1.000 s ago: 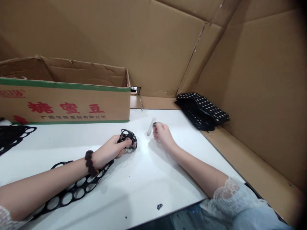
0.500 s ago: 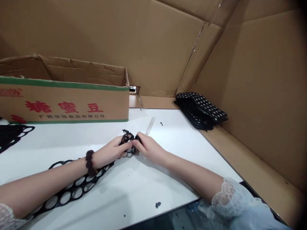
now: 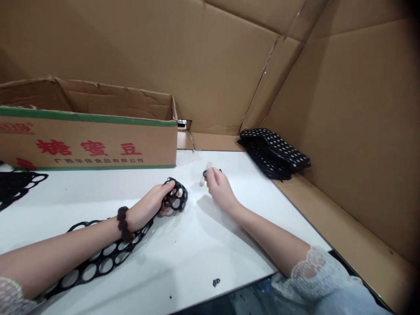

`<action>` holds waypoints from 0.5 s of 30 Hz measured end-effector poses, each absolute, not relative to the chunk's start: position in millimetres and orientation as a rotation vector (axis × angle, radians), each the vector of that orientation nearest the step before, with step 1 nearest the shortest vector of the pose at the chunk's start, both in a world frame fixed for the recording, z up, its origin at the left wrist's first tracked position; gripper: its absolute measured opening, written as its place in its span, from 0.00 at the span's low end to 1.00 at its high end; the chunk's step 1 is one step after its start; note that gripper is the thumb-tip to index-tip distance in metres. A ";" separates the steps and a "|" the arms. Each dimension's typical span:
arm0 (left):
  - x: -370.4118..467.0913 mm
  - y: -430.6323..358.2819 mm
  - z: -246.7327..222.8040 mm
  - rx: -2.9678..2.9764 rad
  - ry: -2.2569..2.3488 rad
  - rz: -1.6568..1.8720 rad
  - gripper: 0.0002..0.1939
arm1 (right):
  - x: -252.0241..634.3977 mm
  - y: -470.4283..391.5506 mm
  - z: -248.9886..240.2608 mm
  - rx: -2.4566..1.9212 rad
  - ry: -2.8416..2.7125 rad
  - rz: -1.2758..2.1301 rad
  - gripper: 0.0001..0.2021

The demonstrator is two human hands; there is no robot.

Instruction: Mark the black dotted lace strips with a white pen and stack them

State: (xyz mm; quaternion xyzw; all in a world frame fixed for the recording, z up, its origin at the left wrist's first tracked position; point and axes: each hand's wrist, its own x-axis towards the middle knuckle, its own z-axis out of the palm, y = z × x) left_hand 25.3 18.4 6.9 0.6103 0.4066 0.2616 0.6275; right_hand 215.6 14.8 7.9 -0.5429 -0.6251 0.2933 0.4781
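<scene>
My left hand [image 3: 151,202] is closed around the bunched end of a black strip full of round holes [image 3: 180,192]. The rest of that strip runs back under my left forearm along the white table [image 3: 131,288]. To the right, my right hand [image 3: 222,192] is raised apart from the strip, thumb and finger pinched on a small black piece [image 3: 205,173]; its exact shape is mostly hidden. Just behind those fingertips lies a translucent whitish stick [image 3: 202,180], partly covered by the hand.
A cardboard box [image 3: 108,142] with red lettering stands at the back left. More black holed material [image 3: 13,186] lies at the left edge. A black bag with white dots [image 3: 278,151] sits at the right against the cardboard wall [image 3: 361,131]. A black scrap [image 3: 216,282] lies near the front edge.
My right hand has come away from the left, moving right and slightly back with a small black piece in its fingers. My left hand stays nearly in place, holding the strip.
</scene>
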 end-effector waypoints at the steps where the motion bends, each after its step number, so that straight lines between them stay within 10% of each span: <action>1: 26.2 17.6 7.8 1.419 0.958 0.586 0.18 | 211.9 11.0 9.4 -1.325 -1.650 0.606 0.13; 15: 22.9 15.8 7.3 1.579 0.814 0.419 0.14 | 192.3 -1.3 3.8 -1.185 -2.029 0.792 0.12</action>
